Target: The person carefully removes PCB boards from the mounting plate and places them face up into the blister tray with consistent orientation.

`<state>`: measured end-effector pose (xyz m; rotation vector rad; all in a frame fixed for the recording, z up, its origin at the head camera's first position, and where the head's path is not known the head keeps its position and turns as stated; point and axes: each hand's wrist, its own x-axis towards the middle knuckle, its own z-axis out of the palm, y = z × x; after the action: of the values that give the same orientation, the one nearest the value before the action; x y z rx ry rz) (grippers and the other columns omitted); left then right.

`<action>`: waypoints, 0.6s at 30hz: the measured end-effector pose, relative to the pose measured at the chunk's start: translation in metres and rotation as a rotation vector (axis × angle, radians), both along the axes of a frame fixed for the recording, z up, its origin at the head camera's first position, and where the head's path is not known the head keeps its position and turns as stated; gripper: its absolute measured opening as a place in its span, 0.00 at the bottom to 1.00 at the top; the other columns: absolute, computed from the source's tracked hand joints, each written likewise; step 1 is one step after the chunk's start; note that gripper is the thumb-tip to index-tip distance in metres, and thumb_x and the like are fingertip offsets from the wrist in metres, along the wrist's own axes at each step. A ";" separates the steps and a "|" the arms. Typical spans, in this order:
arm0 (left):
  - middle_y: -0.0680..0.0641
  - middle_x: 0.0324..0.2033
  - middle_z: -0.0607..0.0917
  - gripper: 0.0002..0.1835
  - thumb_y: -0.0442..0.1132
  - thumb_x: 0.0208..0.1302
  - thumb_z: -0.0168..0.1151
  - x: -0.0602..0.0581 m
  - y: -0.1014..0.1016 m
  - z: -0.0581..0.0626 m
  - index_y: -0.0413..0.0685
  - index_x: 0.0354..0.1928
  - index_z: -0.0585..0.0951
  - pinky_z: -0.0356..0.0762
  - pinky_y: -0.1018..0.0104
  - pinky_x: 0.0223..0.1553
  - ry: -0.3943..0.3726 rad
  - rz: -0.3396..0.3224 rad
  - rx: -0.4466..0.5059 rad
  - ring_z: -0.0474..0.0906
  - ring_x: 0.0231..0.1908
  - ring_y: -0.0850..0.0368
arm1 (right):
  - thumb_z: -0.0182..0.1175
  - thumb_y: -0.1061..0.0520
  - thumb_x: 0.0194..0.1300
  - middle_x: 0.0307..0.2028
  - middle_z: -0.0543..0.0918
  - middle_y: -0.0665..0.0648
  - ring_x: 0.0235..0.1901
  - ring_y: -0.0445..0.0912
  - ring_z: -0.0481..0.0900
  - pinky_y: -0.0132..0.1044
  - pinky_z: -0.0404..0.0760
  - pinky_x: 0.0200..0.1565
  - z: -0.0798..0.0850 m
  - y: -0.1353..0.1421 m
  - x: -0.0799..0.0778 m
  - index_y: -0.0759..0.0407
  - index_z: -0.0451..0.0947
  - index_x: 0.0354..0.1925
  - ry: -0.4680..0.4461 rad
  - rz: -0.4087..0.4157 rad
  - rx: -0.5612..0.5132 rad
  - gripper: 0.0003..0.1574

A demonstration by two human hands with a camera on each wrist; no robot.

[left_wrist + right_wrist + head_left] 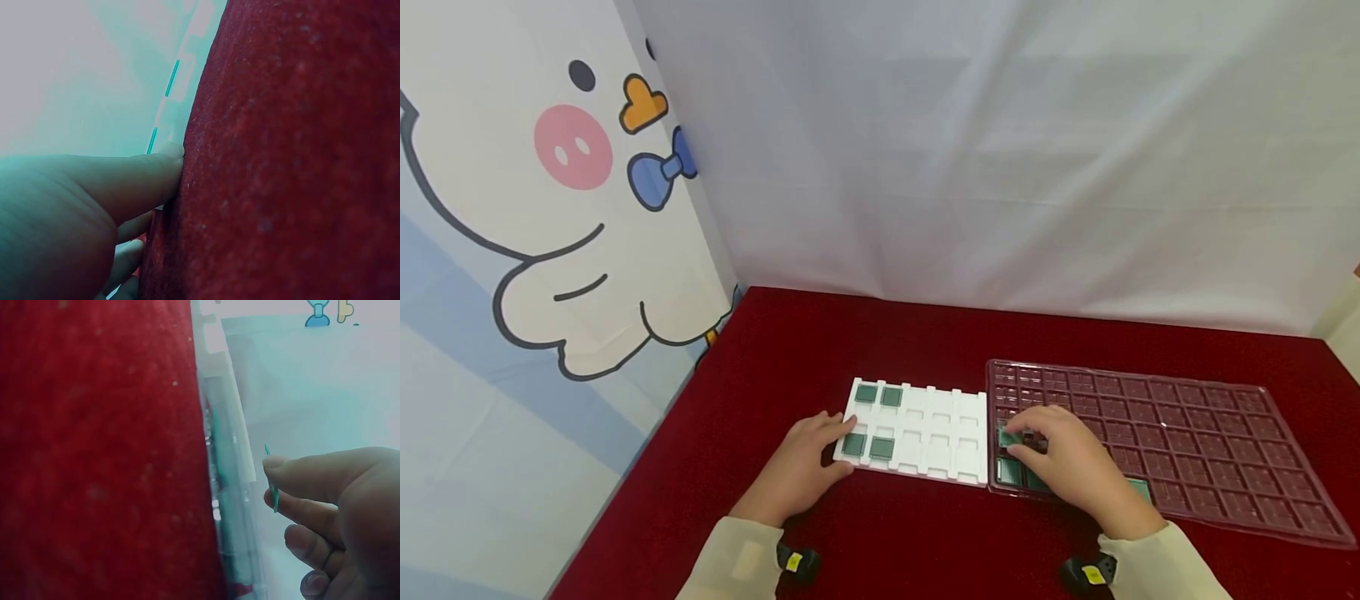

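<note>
One thin green chip (1007, 437) is pinched by the right hand (1063, 452), left hand (807, 458) relaxed.

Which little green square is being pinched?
The green square pinched by the right hand, held above the clear plastic tray; the other squares lie in that tray or the white tray.

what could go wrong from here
The right hand pinches a thin green square; it might slip and drop onto the clear tray.

The left hand touches the left end of the white tray; an accidental nudge could jostle the four green squares lying in it.
</note>
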<state>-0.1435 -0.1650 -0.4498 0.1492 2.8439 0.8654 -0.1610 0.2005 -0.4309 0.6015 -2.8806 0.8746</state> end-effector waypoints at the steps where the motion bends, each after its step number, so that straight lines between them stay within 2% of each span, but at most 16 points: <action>1: 0.50 0.74 0.70 0.36 0.43 0.65 0.73 0.000 0.000 0.000 0.59 0.75 0.73 0.64 0.43 0.70 0.000 0.000 0.001 0.57 0.76 0.44 | 0.74 0.59 0.63 0.50 0.86 0.52 0.52 0.54 0.81 0.57 0.80 0.54 -0.001 0.000 0.000 0.51 0.87 0.47 -0.003 -0.003 0.005 0.13; 9: 0.50 0.74 0.70 0.36 0.43 0.66 0.73 0.000 -0.001 -0.003 0.59 0.75 0.73 0.64 0.43 0.71 0.004 -0.007 -0.001 0.57 0.76 0.44 | 0.74 0.58 0.63 0.48 0.87 0.50 0.50 0.54 0.82 0.56 0.81 0.52 -0.005 -0.001 -0.001 0.51 0.87 0.46 0.005 0.024 0.009 0.13; 18: 0.50 0.74 0.70 0.36 0.43 0.66 0.73 0.000 -0.001 -0.003 0.58 0.75 0.73 0.63 0.43 0.71 0.005 -0.005 0.002 0.57 0.76 0.44 | 0.75 0.59 0.62 0.49 0.86 0.51 0.50 0.53 0.81 0.55 0.82 0.51 -0.006 -0.001 -0.001 0.51 0.87 0.46 0.001 0.017 0.017 0.13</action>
<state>-0.1439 -0.1659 -0.4525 0.1596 2.8461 0.8678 -0.1619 0.1998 -0.4371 0.6285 -2.8895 0.8520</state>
